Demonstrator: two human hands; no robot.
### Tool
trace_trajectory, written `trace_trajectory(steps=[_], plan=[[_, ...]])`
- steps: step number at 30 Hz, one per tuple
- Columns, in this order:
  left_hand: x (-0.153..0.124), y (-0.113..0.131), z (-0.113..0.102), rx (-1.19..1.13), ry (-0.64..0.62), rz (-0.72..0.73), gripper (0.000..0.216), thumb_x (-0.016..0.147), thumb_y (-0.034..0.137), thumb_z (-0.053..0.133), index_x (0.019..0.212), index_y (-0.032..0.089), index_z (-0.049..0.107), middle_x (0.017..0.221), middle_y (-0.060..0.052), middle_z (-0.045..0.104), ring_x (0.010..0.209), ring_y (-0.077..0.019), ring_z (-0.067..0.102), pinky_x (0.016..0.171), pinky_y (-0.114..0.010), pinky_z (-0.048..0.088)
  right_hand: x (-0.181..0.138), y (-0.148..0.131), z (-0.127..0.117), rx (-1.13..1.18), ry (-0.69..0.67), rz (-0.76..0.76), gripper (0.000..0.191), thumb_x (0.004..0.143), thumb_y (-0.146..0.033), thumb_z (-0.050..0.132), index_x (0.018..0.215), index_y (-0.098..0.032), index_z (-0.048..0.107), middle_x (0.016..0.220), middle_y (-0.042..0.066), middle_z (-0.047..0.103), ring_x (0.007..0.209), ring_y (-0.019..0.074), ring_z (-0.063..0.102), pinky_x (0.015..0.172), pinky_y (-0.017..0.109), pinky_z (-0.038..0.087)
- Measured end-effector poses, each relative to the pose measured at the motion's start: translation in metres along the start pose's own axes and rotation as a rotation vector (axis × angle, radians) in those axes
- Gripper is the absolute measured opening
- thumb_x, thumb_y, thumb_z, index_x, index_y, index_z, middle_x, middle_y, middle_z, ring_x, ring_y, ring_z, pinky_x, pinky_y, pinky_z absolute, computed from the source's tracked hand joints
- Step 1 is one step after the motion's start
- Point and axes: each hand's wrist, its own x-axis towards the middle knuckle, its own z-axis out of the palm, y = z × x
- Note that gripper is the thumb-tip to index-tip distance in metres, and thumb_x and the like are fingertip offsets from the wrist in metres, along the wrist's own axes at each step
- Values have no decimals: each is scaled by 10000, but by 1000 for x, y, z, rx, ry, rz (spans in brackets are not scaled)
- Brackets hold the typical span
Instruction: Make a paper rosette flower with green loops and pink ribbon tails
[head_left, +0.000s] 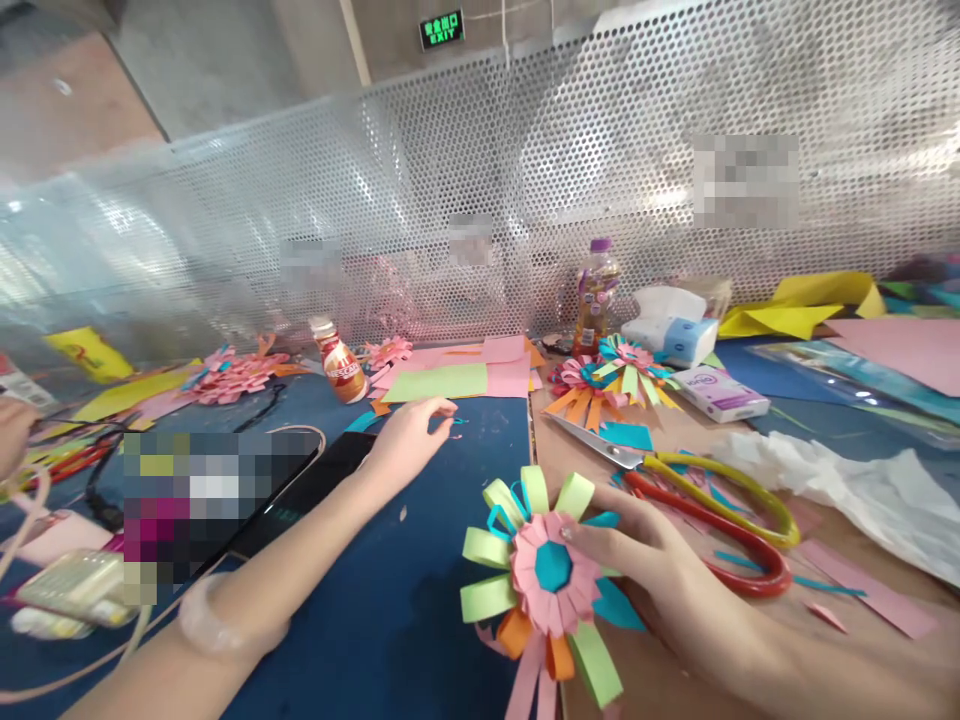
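My right hand (637, 545) grips a paper flower (555, 570) from its right side, thumb on the front. The flower has a pleated pink ring, a blue centre, and looped green, blue and orange strips around it; pink strips hang below. Stretched forward over the blue tabletop, my left hand (416, 435) has thumb and forefinger curled towards each other at a small blue paper strip (460, 422). Most of that strip is hidden or too small to make out. Scissors (675, 490) with yellow and red handles lie beyond my right hand, among paper scraps.
A phone (322, 490) and a pixelated dark device (225, 490) lie left. Further back stand a small red-labelled bottle (341, 365), a purple-capped bottle (596, 300), a tissue pack (675, 335) and finished paper flowers (630, 365). A perforated metal screen (420, 200) closes off the back. Someone's hand (13, 435) shows at far left.
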Motion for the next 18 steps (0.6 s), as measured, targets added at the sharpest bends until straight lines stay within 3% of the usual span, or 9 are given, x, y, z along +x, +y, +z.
trace_trajectory(steps=[5, 12, 18], plan=[[15, -29, -3, 117, -43, 73, 196, 800, 260, 555, 931, 177, 674, 1020, -86, 685, 1003, -268, 594, 918, -381, 393, -1, -1, 0, -21, -10, 19, 402, 773, -379, 669, 1102, -162, 592, 952, 85, 688, 835, 210, 657, 801, 355, 478], [18, -25, 6, 137, -76, 129, 171, 846, 277, 511, 820, 178, 649, 905, -65, 674, 885, -225, 599, 824, -328, 415, 0, 1, -1, -9, 20, 2, 437, 722, -433, 701, 1058, -168, 611, 903, 74, 695, 791, 213, 665, 751, 339, 495], [10, -15, 4, 71, -64, 108, 160, 851, 279, 506, 852, 177, 628, 873, -47, 682, 803, -191, 615, 766, -299, 445, 2, 3, -4, -68, 181, 20, 481, 699, -528, 681, 1029, -187, 605, 760, 34, 674, 667, 198, 642, 621, 312, 496]])
